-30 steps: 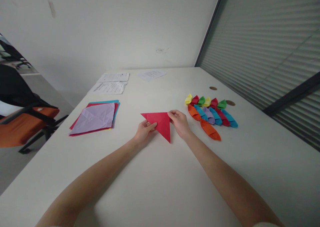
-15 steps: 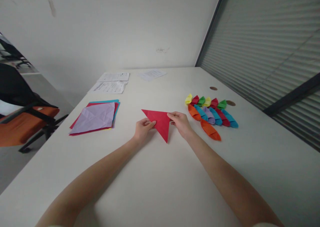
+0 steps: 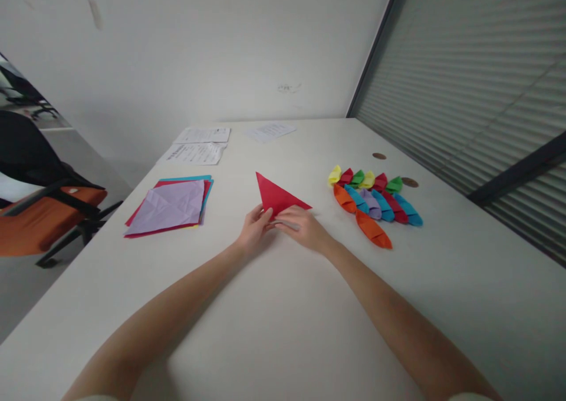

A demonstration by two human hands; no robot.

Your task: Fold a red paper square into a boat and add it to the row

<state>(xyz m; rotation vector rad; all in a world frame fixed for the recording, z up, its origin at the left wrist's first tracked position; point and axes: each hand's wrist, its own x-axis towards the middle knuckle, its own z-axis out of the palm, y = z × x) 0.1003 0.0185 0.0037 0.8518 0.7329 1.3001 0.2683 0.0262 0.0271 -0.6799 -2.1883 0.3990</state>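
A red paper triangle (image 3: 276,196) rests on the white table (image 3: 283,306) in front of me, one corner pointing away to the upper left. My left hand (image 3: 255,228) pinches its near left edge with thumb and fingers. My right hand (image 3: 300,227) lies over the near corner, fingers pressed down on the paper. To the right of my hands lies a group of several folded paper boats (image 3: 374,199) in yellow, red, green, blue, lilac and orange.
A stack of coloured sheets (image 3: 170,206) with a creased lilac one on top lies to the left. Printed papers (image 3: 201,145) sit near the far edge. An orange and black chair (image 3: 39,206) stands off the table's left side. Window blinds (image 3: 477,82) run along the right.
The red triangle has turned: its point that faced me now lies under my hands, and another corner points away. My right hand slid from the right corner to the near corner.
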